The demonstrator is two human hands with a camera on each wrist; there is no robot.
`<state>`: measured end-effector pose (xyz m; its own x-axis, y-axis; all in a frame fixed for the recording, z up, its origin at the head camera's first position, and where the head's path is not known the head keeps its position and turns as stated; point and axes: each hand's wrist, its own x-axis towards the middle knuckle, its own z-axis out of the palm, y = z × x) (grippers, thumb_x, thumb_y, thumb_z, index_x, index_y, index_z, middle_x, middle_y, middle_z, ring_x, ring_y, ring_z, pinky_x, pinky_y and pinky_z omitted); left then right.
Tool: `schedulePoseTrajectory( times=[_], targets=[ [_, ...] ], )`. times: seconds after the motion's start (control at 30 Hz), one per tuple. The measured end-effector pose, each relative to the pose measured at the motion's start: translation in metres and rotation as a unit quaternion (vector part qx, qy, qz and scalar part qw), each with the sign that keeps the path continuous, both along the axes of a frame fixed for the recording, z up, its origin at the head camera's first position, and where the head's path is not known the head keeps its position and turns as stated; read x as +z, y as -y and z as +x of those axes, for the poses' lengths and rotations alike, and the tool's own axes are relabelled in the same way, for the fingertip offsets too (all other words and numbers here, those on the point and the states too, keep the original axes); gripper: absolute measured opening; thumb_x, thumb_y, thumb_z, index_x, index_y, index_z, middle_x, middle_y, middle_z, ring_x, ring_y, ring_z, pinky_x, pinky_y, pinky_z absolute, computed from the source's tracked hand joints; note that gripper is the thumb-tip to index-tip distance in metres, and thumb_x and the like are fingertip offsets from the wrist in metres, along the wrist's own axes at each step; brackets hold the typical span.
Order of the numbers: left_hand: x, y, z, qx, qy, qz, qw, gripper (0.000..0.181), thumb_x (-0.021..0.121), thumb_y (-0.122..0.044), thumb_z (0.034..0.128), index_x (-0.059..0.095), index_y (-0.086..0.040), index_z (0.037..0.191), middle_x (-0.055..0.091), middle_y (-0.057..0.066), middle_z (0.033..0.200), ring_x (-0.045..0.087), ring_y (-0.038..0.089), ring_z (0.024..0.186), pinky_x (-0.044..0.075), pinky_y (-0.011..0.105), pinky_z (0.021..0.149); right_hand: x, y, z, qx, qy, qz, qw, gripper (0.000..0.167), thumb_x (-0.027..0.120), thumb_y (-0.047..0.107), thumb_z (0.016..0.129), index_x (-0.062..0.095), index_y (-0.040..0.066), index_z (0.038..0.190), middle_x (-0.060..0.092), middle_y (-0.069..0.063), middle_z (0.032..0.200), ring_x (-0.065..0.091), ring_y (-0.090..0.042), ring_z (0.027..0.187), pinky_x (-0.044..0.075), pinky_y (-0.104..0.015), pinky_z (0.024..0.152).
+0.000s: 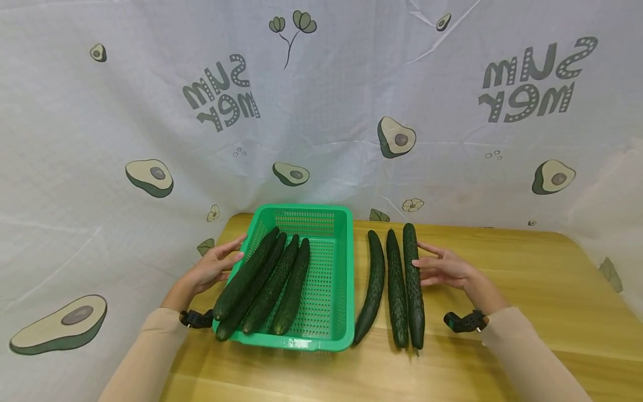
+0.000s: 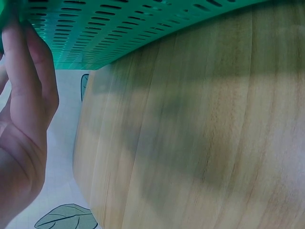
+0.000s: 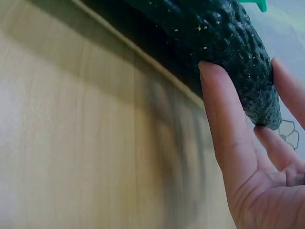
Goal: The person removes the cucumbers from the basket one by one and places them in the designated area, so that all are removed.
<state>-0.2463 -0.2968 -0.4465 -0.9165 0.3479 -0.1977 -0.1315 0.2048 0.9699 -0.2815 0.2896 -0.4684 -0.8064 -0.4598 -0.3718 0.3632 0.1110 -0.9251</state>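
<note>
- I am observing the left hand (image 1: 213, 265) from my station: it is touching the left side of the green basket (image 1: 350, 268), fingers extending against it rather than curling.
- The right hand (image 1: 444, 268) is touching the outermost loose cucumber (image 1: 413, 290) near its far end; I am seeing its thumb and fingers lying fairly straight, unclenched.
- Four cucumbers (image 1: 293, 290) are lying lengthwise in the basket, leaning left, their near ends resting at the front rim.
- Three loose cucumbers are lying right of the basket on the bench (image 1: 517, 251): a curved cucumber (image 1: 375, 279) just beside it, then a straighter cucumber (image 1: 397, 290) and the outermost one.
- A printed sheet (image 1: 331, 111) is hanging behind.
</note>
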Motion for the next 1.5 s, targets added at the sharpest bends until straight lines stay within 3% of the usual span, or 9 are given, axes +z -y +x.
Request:
schedulePoseTrajectory(
  times=[0.3, 0.5, 0.73, 0.93, 1.3, 1.4, 1.5],
  targets=[
    [-0.001, 0.001, 0.000, 0.003, 0.005, 0.001, 1.0000, 0.065, 0.054, -0.026, 0.1056, 0.021, -0.025, 0.161, 0.010, 0.018, 0.163, 0.025, 0.009, 0.055, 0.034, 0.026, 0.054, -0.006, -0.001, -0.001, -0.013, 0.006, 0.018, 0.9997, 0.087, 0.060, 0.015, 0.102, -0.005, 0.011, 0.160, 0.021, -0.040, 0.152, 0.061, -0.042, 0.112, 0.054, -0.048, 0.087],
    [0.000, 0.000, -0.001, 0.003, 0.003, 0.002, 1.0000, 0.066, 0.054, -0.026, 0.1055, 0.020, -0.023, 0.162, 0.011, 0.019, 0.163, 0.025, 0.008, 0.054, 0.034, 0.026, 0.054, -0.008, 0.000, -0.002, -0.027, 0.012, 0.022, 0.9993, 0.088, 0.061, 0.014, 0.101, -0.003, 0.011, 0.161, 0.012, -0.041, 0.154, 0.064, -0.037, 0.109, 0.055, -0.047, 0.086],
    [-0.001, 0.000, 0.000, 0.002, 0.002, 0.005, 1.0000, 0.066, 0.054, -0.025, 0.1058, 0.019, -0.020, 0.162, 0.011, 0.019, 0.163, 0.028, 0.008, 0.053, 0.036, 0.023, 0.052, -0.011, 0.003, -0.003, -0.041, 0.020, 0.025, 0.9986, 0.089, 0.063, 0.012, 0.100, -0.002, 0.012, 0.161, 0.004, -0.040, 0.155, 0.060, -0.044, 0.114, 0.055, -0.048, 0.086],
    [-0.001, 0.000, 0.000, 0.004, 0.001, 0.003, 1.0000, 0.065, 0.054, -0.026, 0.1055, 0.021, -0.023, 0.161, 0.012, 0.018, 0.163, 0.028, 0.008, 0.053, 0.036, 0.023, 0.053, -0.010, 0.006, -0.002, -0.050, 0.020, 0.028, 0.9981, 0.089, 0.063, 0.012, 0.100, -0.002, 0.012, 0.161, 0.003, -0.040, 0.156, 0.064, -0.038, 0.108, 0.055, -0.048, 0.085],
    [-0.001, 0.001, 0.000, 0.002, 0.000, 0.000, 1.0000, 0.066, 0.054, -0.027, 0.1054, 0.021, -0.023, 0.162, 0.010, 0.018, 0.163, 0.025, 0.008, 0.053, 0.034, 0.025, 0.053, -0.007, 0.013, 0.002, -0.067, -0.004, 0.060, 0.9960, 0.090, 0.067, 0.013, 0.098, 0.004, 0.008, 0.161, 0.020, -0.042, 0.151, 0.063, -0.046, 0.109, 0.056, -0.050, 0.080],
    [-0.001, 0.001, 0.000, 0.001, 0.000, 0.000, 1.0000, 0.065, 0.054, -0.026, 0.1058, 0.020, -0.023, 0.162, 0.010, 0.018, 0.163, 0.025, 0.008, 0.053, 0.033, 0.025, 0.053, -0.007, 0.013, 0.002, -0.069, -0.009, 0.061, 0.9957, 0.089, 0.068, 0.013, 0.097, 0.007, 0.008, 0.161, 0.037, -0.040, 0.143, 0.066, -0.042, 0.104, 0.056, -0.050, 0.079],
    [-0.001, 0.001, 0.000, 0.002, 0.000, 0.002, 1.0000, 0.066, 0.053, -0.024, 0.1061, 0.019, -0.021, 0.162, 0.010, 0.018, 0.163, 0.026, 0.008, 0.053, 0.031, 0.027, 0.053, -0.007, 0.012, 0.003, -0.070, -0.011, 0.060, 0.9957, 0.088, 0.069, 0.012, 0.097, 0.008, 0.007, 0.161, 0.057, -0.027, 0.127, 0.068, -0.039, 0.099, 0.057, -0.049, 0.078]
  ],
)
